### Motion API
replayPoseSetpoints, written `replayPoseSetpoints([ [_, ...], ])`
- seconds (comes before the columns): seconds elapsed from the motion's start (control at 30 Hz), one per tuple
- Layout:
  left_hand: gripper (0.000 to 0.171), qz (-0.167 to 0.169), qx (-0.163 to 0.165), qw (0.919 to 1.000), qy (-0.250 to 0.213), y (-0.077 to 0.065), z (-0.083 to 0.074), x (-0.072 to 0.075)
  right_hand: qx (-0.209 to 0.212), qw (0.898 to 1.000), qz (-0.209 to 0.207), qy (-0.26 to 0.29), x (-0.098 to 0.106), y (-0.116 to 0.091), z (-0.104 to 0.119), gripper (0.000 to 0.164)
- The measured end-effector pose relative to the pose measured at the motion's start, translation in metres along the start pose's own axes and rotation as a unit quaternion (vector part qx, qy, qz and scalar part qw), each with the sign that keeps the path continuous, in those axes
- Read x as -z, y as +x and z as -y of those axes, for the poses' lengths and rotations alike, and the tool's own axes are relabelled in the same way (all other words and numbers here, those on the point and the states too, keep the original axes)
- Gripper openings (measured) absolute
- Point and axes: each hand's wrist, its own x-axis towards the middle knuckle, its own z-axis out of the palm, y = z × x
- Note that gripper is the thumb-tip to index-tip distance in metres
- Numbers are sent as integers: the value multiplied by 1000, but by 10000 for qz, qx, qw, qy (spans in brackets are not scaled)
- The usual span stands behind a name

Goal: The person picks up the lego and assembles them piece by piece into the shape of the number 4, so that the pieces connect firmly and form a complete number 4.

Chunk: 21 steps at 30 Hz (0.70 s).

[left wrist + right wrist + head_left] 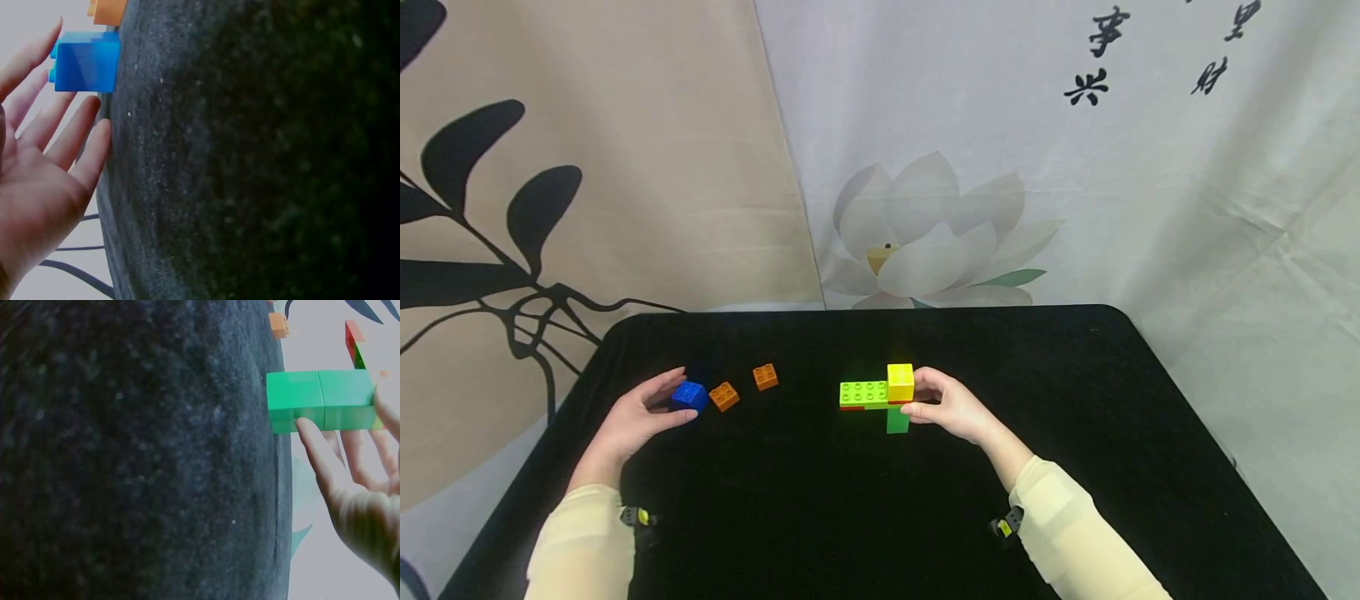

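My left hand [628, 425] reaches around a blue brick [690, 395] on the black table, thumb in front and fingers spread behind. In the left wrist view the fingers are fairly straight, and the blue brick [86, 65] stands just past the fingertips. My right hand [955, 410] grips the right end of a brick structure between thumb and fingers. That structure has a yellow brick [900, 381] on top, a long lime green brick [862, 392] pointing left, red [852, 408] beneath, and a green column [898, 421]. Two green blocks [320, 400] of the column show in the right wrist view.
Two orange bricks lie left of centre: one [725, 396] close beside the blue brick, the other [766, 377] farther back. The black table [820, 508] ends at a fabric backdrop [700, 167] printed with leaves and a lotus.
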Motion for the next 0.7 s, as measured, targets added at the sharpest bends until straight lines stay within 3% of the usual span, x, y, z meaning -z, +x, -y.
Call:
replayPoseSetpoints([
  [0.27, 71, 40, -124, 9998, 125, 1, 4, 0, 62, 10000, 20, 6, 1, 0, -1, 43],
  [0.7, 57, -515, 165, 9982, 269, -4, 2, -6, 11, 10000, 4, 62, 1, 2, -3, 42],
])
